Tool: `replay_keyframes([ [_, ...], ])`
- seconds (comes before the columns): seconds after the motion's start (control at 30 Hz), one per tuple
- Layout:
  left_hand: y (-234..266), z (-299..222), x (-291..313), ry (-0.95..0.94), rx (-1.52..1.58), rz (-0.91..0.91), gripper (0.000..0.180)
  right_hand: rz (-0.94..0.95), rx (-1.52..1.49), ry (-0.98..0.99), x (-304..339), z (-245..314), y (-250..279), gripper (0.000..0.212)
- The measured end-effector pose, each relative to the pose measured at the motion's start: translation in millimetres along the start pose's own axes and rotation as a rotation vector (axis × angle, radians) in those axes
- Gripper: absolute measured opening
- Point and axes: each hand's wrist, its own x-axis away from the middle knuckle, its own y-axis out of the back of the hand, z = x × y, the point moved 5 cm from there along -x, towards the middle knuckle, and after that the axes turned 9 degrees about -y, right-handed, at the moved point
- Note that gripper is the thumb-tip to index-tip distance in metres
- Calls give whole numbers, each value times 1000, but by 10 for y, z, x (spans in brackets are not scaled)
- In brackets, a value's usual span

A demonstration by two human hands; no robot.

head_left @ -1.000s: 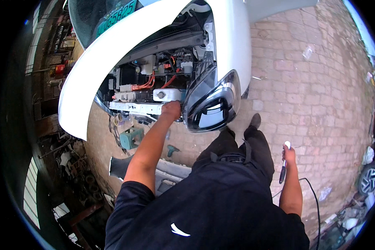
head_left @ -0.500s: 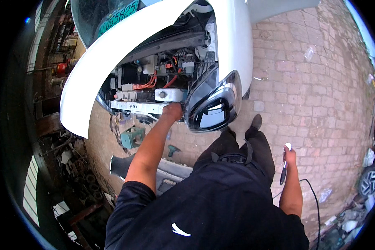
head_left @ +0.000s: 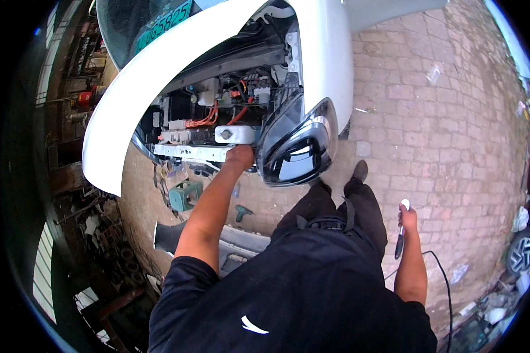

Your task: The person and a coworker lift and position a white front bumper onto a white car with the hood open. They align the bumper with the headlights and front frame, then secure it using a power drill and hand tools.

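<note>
My left hand (head_left: 240,156) reaches down to the right end of the white front crossmember (head_left: 191,153), close against the headlight (head_left: 300,150). Its fingers are hidden from view, so their grip cannot be made out. Just behind that hand sits a white reservoir tank (head_left: 234,135) with a dark cap. Out to my right side, my right hand (head_left: 408,219) is closed around a ratchet wrench (head_left: 399,246), whose round silver head points up and whose black handle hangs down. The car's white hood (head_left: 109,129) stands raised around the engine bay, where orange cables (head_left: 203,117) show.
Below the car's front lie a green stool (head_left: 185,195), a green cordless drill (head_left: 242,212) and a removed bumper (head_left: 241,236). A black hose (head_left: 446,276) runs across the brick paving at right. A wheel (head_left: 520,253) and scrap lie at the right edge; clutter fills the left.
The view has shifted slightly, so the car appears a little further left. Both hands keep nearly the same places, with the ratchet wrench still in my right hand.
</note>
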Motion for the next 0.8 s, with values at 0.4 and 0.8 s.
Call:
replay_keyframes([
  [0.4,-65,33,-38,-32,-28,-28,30,-16,-7,-7,18,-43,32,29],
  [0.8,74,-93,62,-54,-78,-80,26,-10,-16,-8,-31,-31,50,28],
])
